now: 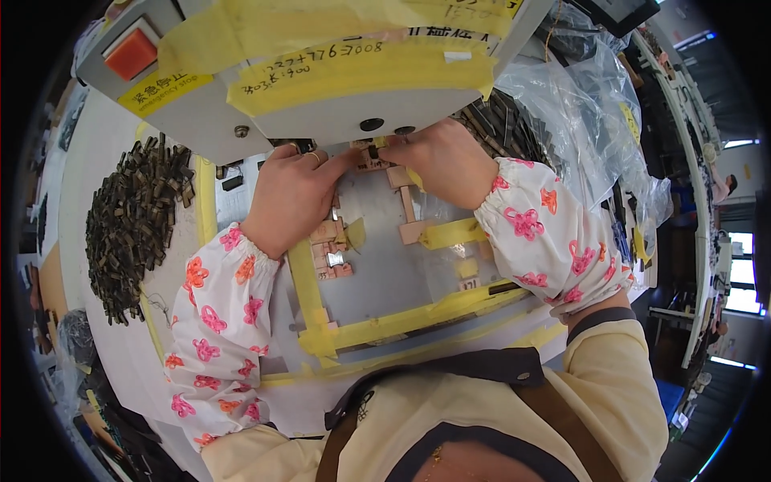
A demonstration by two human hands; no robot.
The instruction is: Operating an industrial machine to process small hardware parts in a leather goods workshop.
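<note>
Both my hands reach under the front edge of a grey machine head [321, 128]. Between their fingertips lies a small pink block [372, 163] with a dark piece [373, 151] at its top. My left hand [293, 193] stretches its index finger to the block's left side; its other fingers are curled and partly hidden by the machine, so what they hold does not show. My right hand [450, 165] is closed, its fingertips pinched at the dark piece from the right. More pink blocks [328, 241] are fixed to the grey plate [373, 265] below my hands.
A heap of dark, short strips [136, 229] lies on the left, and another dark heap [506, 124] behind my right hand. Yellow tape [385, 325] borders the plate. A red button [130, 53] sits on the machine's left. Clear plastic bags [586, 120] are at the right.
</note>
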